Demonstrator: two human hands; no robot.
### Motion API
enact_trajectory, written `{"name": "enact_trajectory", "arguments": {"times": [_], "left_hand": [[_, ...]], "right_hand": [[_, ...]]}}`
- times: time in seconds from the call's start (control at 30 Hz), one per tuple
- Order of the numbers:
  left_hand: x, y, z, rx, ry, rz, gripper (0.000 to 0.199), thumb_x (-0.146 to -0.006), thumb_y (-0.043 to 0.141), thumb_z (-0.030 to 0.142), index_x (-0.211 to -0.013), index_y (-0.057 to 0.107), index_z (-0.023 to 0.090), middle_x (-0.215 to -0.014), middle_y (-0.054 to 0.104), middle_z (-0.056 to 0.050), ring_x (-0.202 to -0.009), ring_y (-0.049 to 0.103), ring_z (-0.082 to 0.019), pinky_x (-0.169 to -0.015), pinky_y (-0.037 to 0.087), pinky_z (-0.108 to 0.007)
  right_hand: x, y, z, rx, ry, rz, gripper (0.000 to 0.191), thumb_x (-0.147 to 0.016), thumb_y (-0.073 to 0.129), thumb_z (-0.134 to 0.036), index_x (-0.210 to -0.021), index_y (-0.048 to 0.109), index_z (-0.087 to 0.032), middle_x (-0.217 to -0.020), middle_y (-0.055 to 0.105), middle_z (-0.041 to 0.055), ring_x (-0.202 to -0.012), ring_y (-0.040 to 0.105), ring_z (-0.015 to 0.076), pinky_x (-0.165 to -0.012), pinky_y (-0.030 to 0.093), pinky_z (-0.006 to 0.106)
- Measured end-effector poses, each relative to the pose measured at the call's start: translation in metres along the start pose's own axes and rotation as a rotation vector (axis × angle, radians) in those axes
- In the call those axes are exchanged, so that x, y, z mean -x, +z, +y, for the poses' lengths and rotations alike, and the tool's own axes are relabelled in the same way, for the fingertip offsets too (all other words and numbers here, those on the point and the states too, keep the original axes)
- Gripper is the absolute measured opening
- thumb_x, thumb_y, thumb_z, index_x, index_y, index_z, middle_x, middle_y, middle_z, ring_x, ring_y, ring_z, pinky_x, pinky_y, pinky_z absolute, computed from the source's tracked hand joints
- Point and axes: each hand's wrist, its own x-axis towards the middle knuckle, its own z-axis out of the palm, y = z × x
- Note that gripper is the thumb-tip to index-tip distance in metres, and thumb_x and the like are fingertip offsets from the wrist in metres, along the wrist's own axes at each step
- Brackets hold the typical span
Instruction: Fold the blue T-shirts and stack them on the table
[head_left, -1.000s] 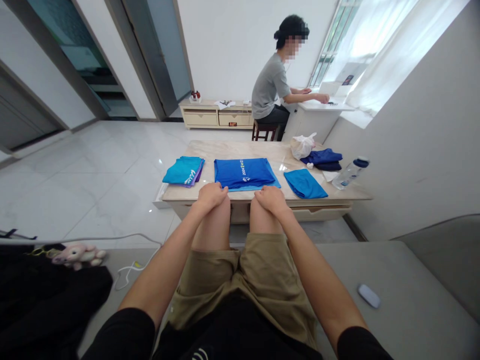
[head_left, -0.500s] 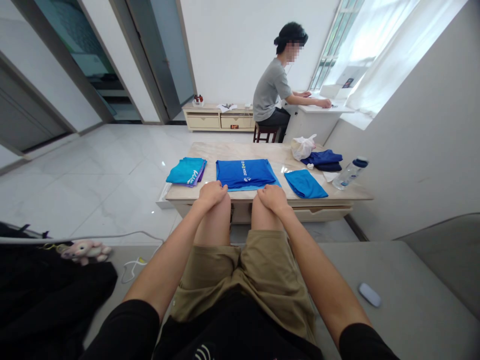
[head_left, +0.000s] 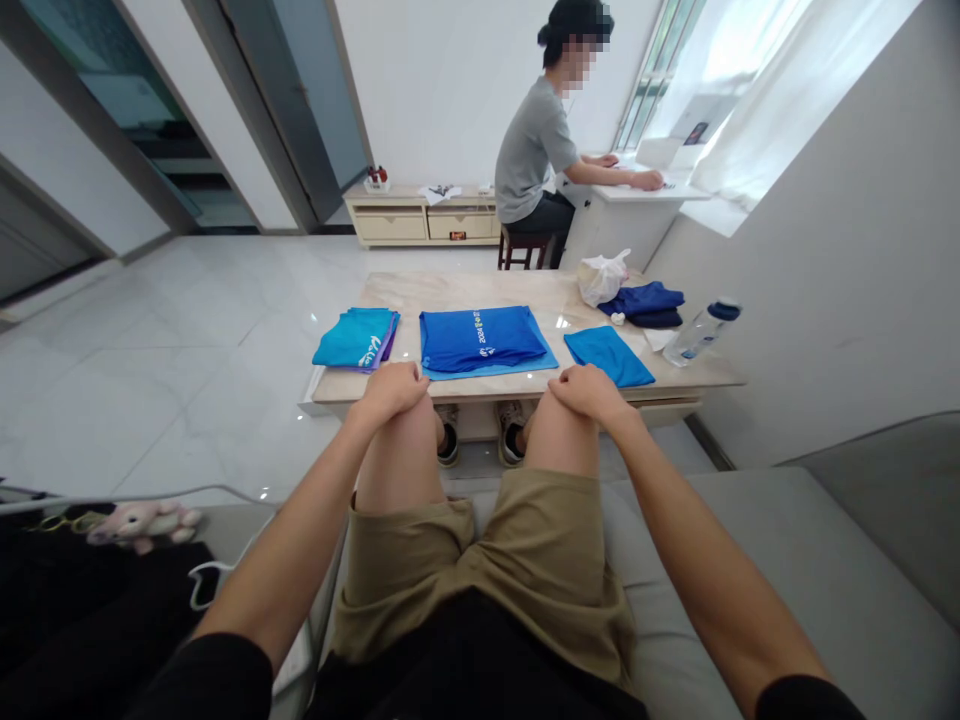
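Observation:
My left hand (head_left: 390, 390) rests palm down over my left knee, its fingers draped across the kneecap and holding nothing. On the other knee lies my right hand (head_left: 585, 388), likewise empty and relaxed. Just beyond them, on a low marble-topped table (head_left: 390, 288), a folded royal-blue garment (head_left: 450, 338) with white and yellow print sits on a lighter blue cloth. To its left is a folded teal and purple stack (head_left: 356, 335) with white lettering. A smaller folded blue cloth (head_left: 609, 355) lies near my right hand.
A clear water bottle (head_left: 701, 335), a white plastic bag (head_left: 601, 277) and dark blue clothes (head_left: 645, 302) occupy the table's right end. Another person (head_left: 540, 150) sits at a white desk behind. Left of me on the sofa are a black bag, a plush toy (head_left: 142, 525) and a white cable.
My knees have spread apart with both hands still on them, showing my shoes between. The view has tilted down slightly, and the white mouse on the sofa is no longer visible.

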Motion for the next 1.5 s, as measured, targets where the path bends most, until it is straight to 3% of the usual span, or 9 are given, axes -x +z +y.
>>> {"name": "enact_trajectory", "arguments": {"times": [0.17, 0.27, 0.43, 0.6, 0.73, 1.0, 1.17, 1.37, 1.5], "left_hand": [[-0.051, -0.006, -0.007, -0.074, 0.105, -0.141, 0.03, -0.097, 0.06, 0.04, -0.109, 0.082, 0.022, -0.122, 0.082, -0.014, -0.112, 0.077, -0.032, -0.091, 0.057, -0.034], [-0.096, 0.0, -0.001, -0.081, 0.138, -0.167, 0.026, -0.095, 0.062, 0.03, -0.11, 0.081, 0.023, -0.122, 0.082, -0.014, -0.112, 0.077, -0.031, -0.09, 0.057, -0.032], [-0.158, 0.031, 0.005, -0.091, 0.19, -0.24, 0.027, -0.087, 0.068, 0.02, -0.11, 0.081, 0.021, -0.119, 0.082, -0.015, -0.11, 0.077, -0.032, -0.091, 0.057, -0.034], [-0.191, 0.069, 0.001, -0.054, 0.354, -0.301, 0.034, -0.09, 0.068, 0.022, -0.123, 0.075, 0.024, -0.13, 0.077, -0.011, -0.12, 0.073, -0.029, -0.098, 0.056, -0.032], [-0.203, 0.088, -0.003, -0.048, 0.505, -0.292, 0.037, -0.096, 0.068, 0.026, -0.133, 0.067, 0.023, -0.134, 0.071, -0.013, -0.122, 0.069, -0.03, -0.1, 0.054, -0.035], [-0.198, 0.104, -0.001, -0.085, 0.521, -0.228, 0.027, -0.102, 0.063, 0.026, -0.129, 0.067, 0.023, -0.131, 0.069, -0.012, -0.121, 0.067, -0.029, -0.1, 0.052, -0.038], [-0.195, 0.101, 0.005, -0.116, 0.544, -0.196, 0.025, -0.106, 0.054, 0.026, -0.117, 0.076, 0.023, -0.125, 0.073, -0.013, -0.124, 0.066, -0.031, -0.101, 0.051, -0.04], [-0.197, 0.083, 0.009, -0.086, 0.488, -0.177, 0.03, -0.106, 0.051, 0.026, -0.113, 0.081, 0.026, -0.125, 0.075, -0.012, -0.124, 0.066, -0.031, -0.103, 0.051, -0.039], [-0.197, 0.076, 0.012, -0.11, 0.458, -0.249, 0.022, -0.103, 0.06, 0.026, -0.113, 0.079, 0.025, -0.126, 0.076, -0.012, -0.122, 0.069, -0.031, -0.1, 0.052, -0.037]], "right_hand": [[-0.079, -0.015, 0.015, -0.157, -0.044, -0.172, 0.022, -0.095, 0.068, -0.024, -0.097, 0.088, -0.015, -0.099, 0.085, 0.0137, -0.095, 0.079, 0.0258, -0.08, 0.053, 0.025], [-0.131, -0.01, 0.007, -0.213, -0.042, -0.159, 0.021, -0.094, 0.068, -0.019, -0.101, 0.087, -0.016, -0.098, 0.085, 0.01, -0.09, 0.078, 0.0223, -0.079, 0.053, 0.022], [-0.185, 0.03, 0.004, -0.049, -0.083, -0.105, 0.036, -0.098, 0.059, -0.009, -0.122, 0.084, -0.019, -0.124, 0.082, 0.0111, -0.115, 0.074, 0.0244, -0.097, 0.053, 0.026], [-0.212, 0.07, 0.012, 0.04, -0.292, -0.162, 0.04, -0.099, 0.059, -0.008, -0.133, 0.078, -0.019, -0.136, 0.074, 0.0132, -0.127, 0.067, 0.0263, -0.108, 0.049, 0.03], [-0.223, 0.091, 0.007, 0.145, -0.416, -0.148, 0.045, -0.099, 0.061, -0.01, -0.142, 0.073, -0.015, -0.141, 0.066, 0.0184, -0.132, 0.06, 0.0319, -0.113, 0.046, 0.037], [-0.223, 0.097, -0.001, 0.164, -0.469, -0.099, 0.039, -0.099, 0.059, -0.007, -0.136, 0.071, -0.011, -0.134, 0.065, 0.0195, -0.125, 0.056, 0.0336, -0.108, 0.045, 0.039], [-0.22, 0.093, -0.001, 0.15, -0.463, -0.119, 0.034, -0.11, 0.052, -0.019, -0.125, 0.082, -0.013, -0.13, 0.066, 0.0194, -0.13, 0.053, 0.0338, -0.114, 0.041, 0.041], [-0.222, 0.082, 0.0, 0.082, -0.364, -0.079, 0.034, -0.11, 0.054, -0.02, -0.124, 0.084, -0.015, -0.132, 0.068, 0.0177, -0.126, 0.058, 0.0303, -0.116, 0.042, 0.037], [-0.226, 0.078, 0.005, 0.046, -0.331, -0.189, 0.026, -0.107, 0.063, -0.024, -0.119, 0.085, -0.017, -0.132, 0.072, 0.0161, -0.129, 0.06, 0.0303, -0.118, 0.04, 0.036]]}}
